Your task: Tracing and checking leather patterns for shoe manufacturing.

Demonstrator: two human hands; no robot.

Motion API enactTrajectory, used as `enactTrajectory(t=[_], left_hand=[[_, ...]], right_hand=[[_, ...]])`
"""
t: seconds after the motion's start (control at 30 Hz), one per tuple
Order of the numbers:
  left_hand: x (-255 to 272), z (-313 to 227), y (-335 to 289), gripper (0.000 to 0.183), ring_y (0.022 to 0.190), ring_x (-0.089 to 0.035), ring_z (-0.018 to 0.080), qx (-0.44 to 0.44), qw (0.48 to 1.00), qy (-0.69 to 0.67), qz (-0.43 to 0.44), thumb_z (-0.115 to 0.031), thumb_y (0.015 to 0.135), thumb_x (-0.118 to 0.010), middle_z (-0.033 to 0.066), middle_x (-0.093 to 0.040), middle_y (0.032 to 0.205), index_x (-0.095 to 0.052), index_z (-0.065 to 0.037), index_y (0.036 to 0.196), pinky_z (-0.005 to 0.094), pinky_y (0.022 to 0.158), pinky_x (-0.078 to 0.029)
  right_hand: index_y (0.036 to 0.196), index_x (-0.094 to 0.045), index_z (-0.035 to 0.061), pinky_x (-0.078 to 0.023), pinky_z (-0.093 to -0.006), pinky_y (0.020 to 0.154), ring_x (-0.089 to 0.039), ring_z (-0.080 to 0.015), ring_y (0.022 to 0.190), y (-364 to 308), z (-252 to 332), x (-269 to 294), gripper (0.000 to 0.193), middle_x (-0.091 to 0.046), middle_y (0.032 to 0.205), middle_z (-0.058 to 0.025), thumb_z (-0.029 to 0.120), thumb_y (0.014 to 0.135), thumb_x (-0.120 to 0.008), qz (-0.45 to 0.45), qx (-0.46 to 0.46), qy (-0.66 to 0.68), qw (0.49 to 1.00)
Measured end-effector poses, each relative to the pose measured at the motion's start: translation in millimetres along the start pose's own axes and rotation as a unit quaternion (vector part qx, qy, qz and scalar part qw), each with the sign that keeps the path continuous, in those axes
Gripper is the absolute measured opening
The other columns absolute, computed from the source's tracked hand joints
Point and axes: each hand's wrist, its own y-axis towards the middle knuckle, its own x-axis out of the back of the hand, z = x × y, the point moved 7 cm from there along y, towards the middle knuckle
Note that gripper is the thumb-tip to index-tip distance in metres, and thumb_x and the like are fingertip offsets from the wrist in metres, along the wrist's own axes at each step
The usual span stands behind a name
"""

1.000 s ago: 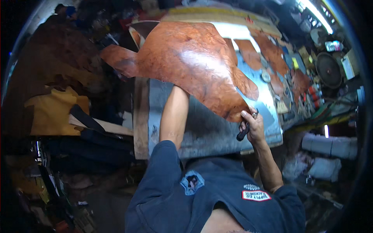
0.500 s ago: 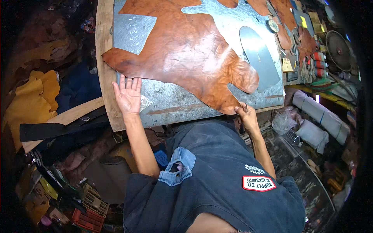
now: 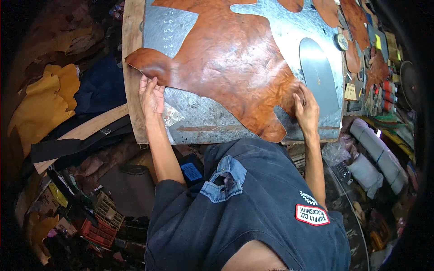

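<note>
A large brown leather hide point(image 3: 226, 58) with an irregular cut outline lies over a metal-topped workbench point(image 3: 199, 113). At its near left corner, my left hand point(image 3: 153, 95) pinches the edge, which is slightly lifted and curled. Farther right, my right hand point(image 3: 308, 108) has its fingers bent round the hide's right lobe; the hand covers part of that edge. The near lower flap of leather hangs free of both hands, close to the bench's front edge. A grey oval template point(image 3: 318, 74) rests on the metal just beyond my right hand.
Smaller brown leather pieces point(image 3: 325, 11) and a round tin point(image 3: 342, 42) occupy the bench's far right. Yellow leather point(image 3: 34, 110) is piled at left, beside a wooden strip point(image 3: 101, 119). Wrapped rolls point(image 3: 379, 156) stand at right, and a red crate point(image 3: 98, 232) sits below left.
My left hand has gone from palm-up and open to gripping the hide's edge. My right hand has left the lower flap and moved up to the right lobe. The view has shifted.
</note>
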Motion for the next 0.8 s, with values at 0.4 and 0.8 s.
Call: enactTrajectory(t=[0.4, 0.8], left_hand=[[-10.9, -39.9, 17.6, 0.038, 0.111, -0.059, 0.0226, 0.034, 0.994, 0.090, -0.047, -0.011, 0.095, -0.057, 0.0111, -0.057, 0.127, -0.048, -0.004, 0.131, 0.0377, 0.094, -0.048], [-211.1, 15.3, -182.4, 0.021, 0.075, -0.067, 0.0223, 0.064, 0.817, 0.244, 0.518, -0.018, 0.088, -0.069, 0.0116, -0.070, 0.083, -0.068, 0.000, 0.099, 0.0327, 0.073, -0.053]], right_hand=[[0.123, -0.059, -0.0021, -0.050, -0.0406, 0.084, -0.064, -0.0360, 0.097, 71.7, 2.6, -44.3, 0.038, -0.063, 0.112, -0.0252, 0.013, 0.088, -0.063, 0.061, -0.098, 0.041, 0.992], [0.117, -0.064, 0.0183, -0.054, -0.0440, 0.078, -0.063, -0.0365, 0.091, 228.2, 67.0, 109.3, 0.034, -0.064, 0.109, -0.0157, 0.009, 0.085, -0.057, -0.028, 0.261, -0.358, 0.896]])
